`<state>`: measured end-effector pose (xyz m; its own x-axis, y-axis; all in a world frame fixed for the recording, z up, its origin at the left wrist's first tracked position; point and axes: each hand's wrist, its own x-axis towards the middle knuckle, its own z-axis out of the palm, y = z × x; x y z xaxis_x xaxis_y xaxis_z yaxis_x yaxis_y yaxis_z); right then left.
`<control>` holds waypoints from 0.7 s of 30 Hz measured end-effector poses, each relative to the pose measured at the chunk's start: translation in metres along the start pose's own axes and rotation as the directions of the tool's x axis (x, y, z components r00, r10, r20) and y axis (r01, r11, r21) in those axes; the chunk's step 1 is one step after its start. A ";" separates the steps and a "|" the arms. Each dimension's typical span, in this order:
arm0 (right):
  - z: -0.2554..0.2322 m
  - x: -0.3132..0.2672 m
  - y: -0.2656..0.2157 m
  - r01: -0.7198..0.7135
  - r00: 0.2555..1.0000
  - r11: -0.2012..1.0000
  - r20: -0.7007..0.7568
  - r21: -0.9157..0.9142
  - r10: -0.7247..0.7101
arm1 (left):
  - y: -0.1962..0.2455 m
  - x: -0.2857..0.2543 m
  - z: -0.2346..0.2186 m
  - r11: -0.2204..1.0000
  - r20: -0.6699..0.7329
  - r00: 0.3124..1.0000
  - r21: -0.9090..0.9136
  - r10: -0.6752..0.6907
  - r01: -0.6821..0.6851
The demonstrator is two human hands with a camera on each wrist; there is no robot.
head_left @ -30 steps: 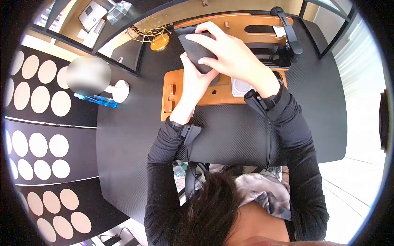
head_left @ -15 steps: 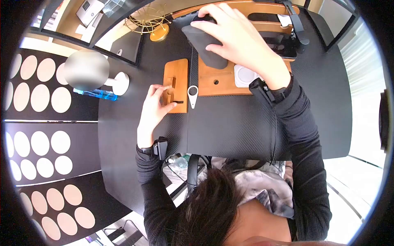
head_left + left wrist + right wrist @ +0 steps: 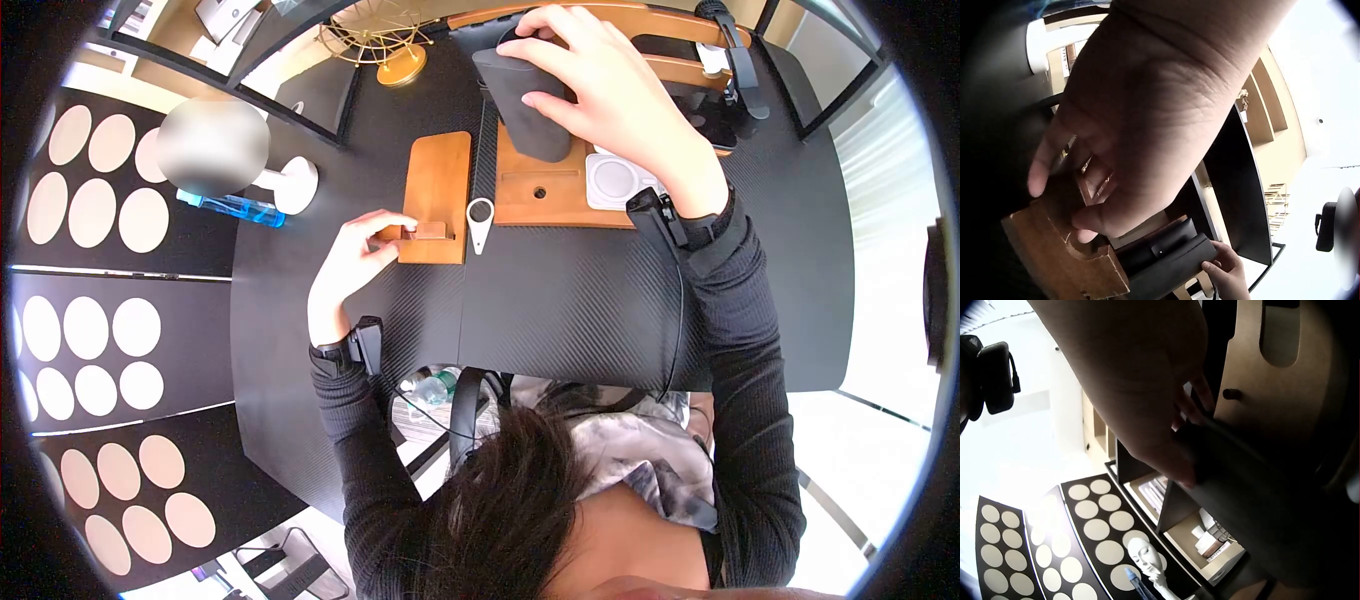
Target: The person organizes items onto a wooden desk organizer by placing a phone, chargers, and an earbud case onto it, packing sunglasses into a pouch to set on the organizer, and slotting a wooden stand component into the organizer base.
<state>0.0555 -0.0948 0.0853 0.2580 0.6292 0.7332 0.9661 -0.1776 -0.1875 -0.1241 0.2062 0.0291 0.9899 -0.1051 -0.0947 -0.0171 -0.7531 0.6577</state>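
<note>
My left hand (image 3: 350, 255) pinches a small notched wooden block (image 3: 430, 231) over a flat wooden panel (image 3: 438, 165). In the left wrist view the thumb and fingers straddle the notch of the wooden block (image 3: 1069, 250). My right hand (image 3: 625, 105) grips a dark grey oblong case (image 3: 535, 115) from above, thumb on its near side and fingers over the top. The case's lower end is close over a wider wooden board (image 3: 515, 200). In the right wrist view the case (image 3: 1241, 487) is dark and partly hidden by the hand.
A white teardrop-shaped piece with a ring (image 3: 480, 222) lies between panel and board. On the board is a white round pad (image 3: 612, 182). Behind stand a wooden rack (image 3: 680, 70), dark headphones (image 3: 738, 70) and a gold wheel ornament (image 3: 400, 62). A white head-shaped stand (image 3: 295, 185) is at left.
My left hand left the case and reached left to the wooden block, which has turned from lengthwise to crosswise on the panel. The right hand keeps its grip on the case.
</note>
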 end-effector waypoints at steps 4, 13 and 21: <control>-0.004 0.001 -0.004 -0.034 0.999 0.999 0.013 -0.007 0.035 | -0.005 0.003 0.004 0.992 -0.028 0.999 -0.122 -0.035 0.031; 0.022 0.001 -0.017 0.145 0.969 0.983 -0.184 -0.116 -0.165 | -0.018 0.009 0.015 0.977 -0.065 0.997 -0.210 -0.044 0.029; 0.101 -0.048 -0.057 0.135 0.925 0.990 0.362 -0.025 -0.117 | -0.018 0.005 0.018 0.984 -0.201 0.974 -0.163 -0.101 0.068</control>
<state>-0.0108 -0.0387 -0.0055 0.1298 0.8768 0.4631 0.9915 -0.1099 -0.0697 -0.1216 0.2079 0.0035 0.9945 0.1039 -0.0085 0.0737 -0.6428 0.7625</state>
